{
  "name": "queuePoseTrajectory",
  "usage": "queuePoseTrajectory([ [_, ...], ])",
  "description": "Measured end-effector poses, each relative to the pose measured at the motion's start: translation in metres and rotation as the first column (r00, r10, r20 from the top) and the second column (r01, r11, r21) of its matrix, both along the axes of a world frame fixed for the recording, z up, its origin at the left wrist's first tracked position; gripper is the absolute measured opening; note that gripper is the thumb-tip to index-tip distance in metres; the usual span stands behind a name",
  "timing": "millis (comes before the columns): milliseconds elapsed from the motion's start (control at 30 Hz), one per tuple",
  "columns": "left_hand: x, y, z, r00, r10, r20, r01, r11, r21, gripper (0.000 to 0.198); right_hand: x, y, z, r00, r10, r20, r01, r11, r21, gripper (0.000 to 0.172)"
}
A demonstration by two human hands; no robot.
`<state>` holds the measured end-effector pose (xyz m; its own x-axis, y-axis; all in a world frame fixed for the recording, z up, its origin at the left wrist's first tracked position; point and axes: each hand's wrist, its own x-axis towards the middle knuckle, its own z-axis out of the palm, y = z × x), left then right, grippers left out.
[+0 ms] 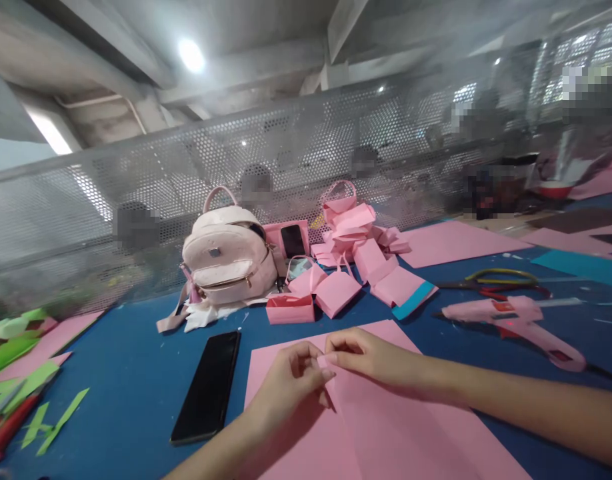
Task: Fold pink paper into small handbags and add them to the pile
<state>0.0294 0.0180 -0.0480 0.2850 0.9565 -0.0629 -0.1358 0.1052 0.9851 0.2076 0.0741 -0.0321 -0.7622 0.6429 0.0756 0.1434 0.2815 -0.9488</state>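
A large sheet of pink paper [411, 427] lies on the table in front of me, with a raised edge or fold running toward me down its middle. My left hand [299, 380] is closed, its fingertips pinching pink paper near the sheet's far side. Right beside it, my right hand [363, 357] pinches the same spot with thumb and finger. A small bit of pink paper shows between the fingertips. Whether it is the sheet's edge or a separate piece, I cannot tell. Left of my hands lies a black phone [207, 387].
Beyond my hands stand folded pink paper bags [339, 290], a red-pink paper box [290, 309] and a pale pink backpack [231, 250]. A pink glue gun [516, 323] and yellow-handled scissors [501, 277] lie right. Green paper strips [61, 420] and red-handled scissors [13, 427] lie left. A perforated metal screen [296, 147] borders the table.
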Motion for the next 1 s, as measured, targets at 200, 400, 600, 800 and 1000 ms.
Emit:
queuePoseTrajectory([
  [200, -0.005, -0.014, -0.018, 0.999, 0.043, 0.029, -0.043, 0.999, 0.011, 0.027, -0.002, -0.009, -0.005, 0.998, 0.055, 0.004, -0.055, 0.993, -0.103, 0.022],
  [400, -0.007, -0.013, -0.018, 0.999, 0.034, 0.033, -0.035, 0.999, 0.029, 0.030, -0.004, -0.009, -0.002, 0.998, 0.059, 0.034, -0.054, 0.989, -0.136, 0.018],
  [600, -0.008, -0.014, -0.012, 0.998, 0.035, -0.053, -0.034, 0.999, 0.023, 0.032, -0.003, -0.008, -0.002, 0.995, 0.077, 0.062, -0.067, 0.985, -0.161, 0.016],
  [800, -0.010, -0.013, -0.012, 0.996, 0.048, -0.080, -0.043, 0.997, 0.064, 0.031, -0.004, -0.006, 0.002, 0.994, 0.067, 0.082, -0.053, 0.984, -0.168, 0.014],
  [1000, -0.010, -0.014, -0.017, 1.000, -0.003, 0.024, 0.005, 0.997, -0.078, 0.036, -0.005, -0.007, 0.003, 0.997, 0.060, 0.049, -0.046, 0.968, -0.245, 0.017],
])
